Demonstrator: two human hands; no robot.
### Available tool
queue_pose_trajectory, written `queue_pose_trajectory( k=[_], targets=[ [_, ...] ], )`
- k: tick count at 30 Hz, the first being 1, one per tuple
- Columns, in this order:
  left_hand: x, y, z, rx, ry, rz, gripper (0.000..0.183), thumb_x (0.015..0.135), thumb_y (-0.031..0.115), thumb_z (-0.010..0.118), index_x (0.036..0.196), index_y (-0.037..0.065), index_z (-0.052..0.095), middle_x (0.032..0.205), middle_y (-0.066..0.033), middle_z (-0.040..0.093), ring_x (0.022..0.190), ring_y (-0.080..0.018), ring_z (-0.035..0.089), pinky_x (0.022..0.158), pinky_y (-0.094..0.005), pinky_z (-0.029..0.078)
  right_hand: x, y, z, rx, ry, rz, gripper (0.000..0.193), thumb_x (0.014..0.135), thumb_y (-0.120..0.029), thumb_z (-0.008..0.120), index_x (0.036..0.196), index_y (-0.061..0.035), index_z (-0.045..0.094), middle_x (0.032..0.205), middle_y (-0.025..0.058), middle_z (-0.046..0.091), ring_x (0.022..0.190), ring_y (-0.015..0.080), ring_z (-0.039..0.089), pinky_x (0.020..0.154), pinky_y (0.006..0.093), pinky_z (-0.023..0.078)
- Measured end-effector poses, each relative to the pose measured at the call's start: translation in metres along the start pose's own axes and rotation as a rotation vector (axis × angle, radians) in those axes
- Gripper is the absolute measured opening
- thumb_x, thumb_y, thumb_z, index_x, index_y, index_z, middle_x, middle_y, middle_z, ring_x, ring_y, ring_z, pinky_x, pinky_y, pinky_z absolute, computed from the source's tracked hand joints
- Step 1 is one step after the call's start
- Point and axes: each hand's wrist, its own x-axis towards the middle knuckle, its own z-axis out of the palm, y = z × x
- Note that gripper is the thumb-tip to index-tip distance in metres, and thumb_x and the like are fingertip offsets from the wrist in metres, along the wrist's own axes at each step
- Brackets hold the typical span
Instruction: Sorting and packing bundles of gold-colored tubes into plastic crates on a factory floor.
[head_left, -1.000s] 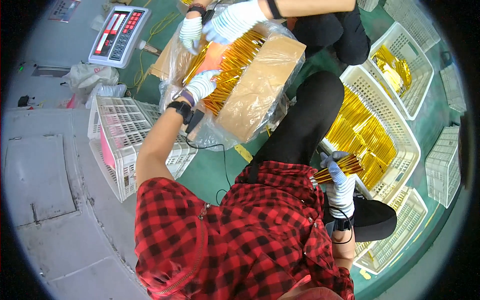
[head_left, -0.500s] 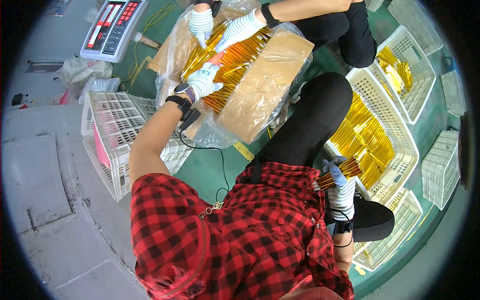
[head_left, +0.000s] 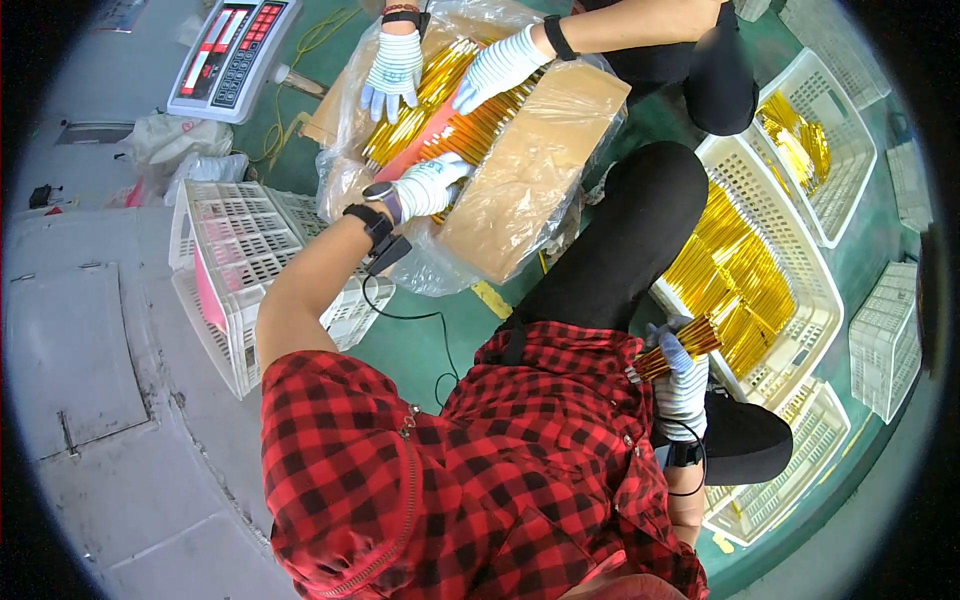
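A bag-lined carton [head_left: 535, 165] at the upper middle is filled with thin shiny gold sticks [head_left: 480, 130]; an orange-pink strip [head_left: 425, 137] lies across them. My left hand [head_left: 432, 187], in a striped glove, rests on the near end of the sticks with its fingers stretched out. Down at my right side, my right hand [head_left: 682, 385], gloved alike, is closed around a bundle of gold sticks [head_left: 690, 340]. A co-worker's two gloved hands touch the contents from the far side: one hand [head_left: 393, 75] spread, the other hand [head_left: 500, 68] by the strip.
White crates of gold sticks stand at the right, a large crate [head_left: 815, 300] and a smaller crate [head_left: 850, 170]. Left of the carton are stacked white crates [head_left: 240, 250] and a scale [head_left: 232, 60]. A black cable [head_left: 440, 330] hangs from my left wrist.
My left hand has shifted right and slightly down, off the strip's end. The strip shows longer now. The co-worker's left-side hand has spread and drawn back; the other moved slightly right. My right hand stays.
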Motion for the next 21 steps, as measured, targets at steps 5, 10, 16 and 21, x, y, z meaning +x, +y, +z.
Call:
queue_pose_trajectory(
  k=[5,10,16,21],
  targets=[
    [-0.036,0.005,-0.005,0.011,0.025,-0.007,0.036,0.082,0.006,0.056,0.118,0.007,0.058,0.114,-0.0167,0.058,0.103,-0.0363,0.058,0.090,-0.0432,0.047,0.002,-0.001,0.001,-0.041,-0.038,-0.021,0.032,0.084,-0.015,0.068,0.110,-0.0023,0.055,0.091,0.0063,0.062,0.083,0.0161,0.060,0.079,0.0300,0.048],
    [-0.019,0.120,-0.048,-0.227,0.415,0.024,0.033,0.085,0.011,0.060,0.117,0.004,0.059,0.111,-0.0181,0.061,0.099,-0.0328,0.061,0.085,-0.0390,0.050,0.011,-0.015,0.021,-0.012,-0.024,-0.029,0.027,0.084,-0.014,0.069,0.106,-0.0062,0.054,0.084,0.0052,0.060,0.082,0.0169,0.063,0.063,0.0327,0.053],
    [-0.005,0.245,-0.004,-0.705,-0.128,0.175,0.067,0.081,0.014,0.072,0.137,-0.002,0.039,0.129,-0.0181,0.051,0.116,-0.0284,0.054,0.101,-0.0383,0.043,0.027,-0.033,0.076,-0.011,-0.174,-0.107,0.031,0.084,-0.016,0.069,0.110,-0.0014,0.060,0.100,0.0063,0.062,0.087,0.0146,0.060,0.081,0.0288,0.049],
    [0.017,0.295,0.025,-0.972,0.126,0.344,0.067,0.080,0.010,0.070,0.137,0.002,0.036,0.133,-0.0160,0.048,0.121,-0.0282,0.050,0.104,-0.0377,0.039,0.013,-0.034,0.084,-0.065,-0.156,-0.225,0.033,0.084,-0.015,0.069,0.111,0.0008,0.060,0.123,0.0101,0.058,0.102,0.0141,0.056,0.093,0.0297,0.044]
  ],
)
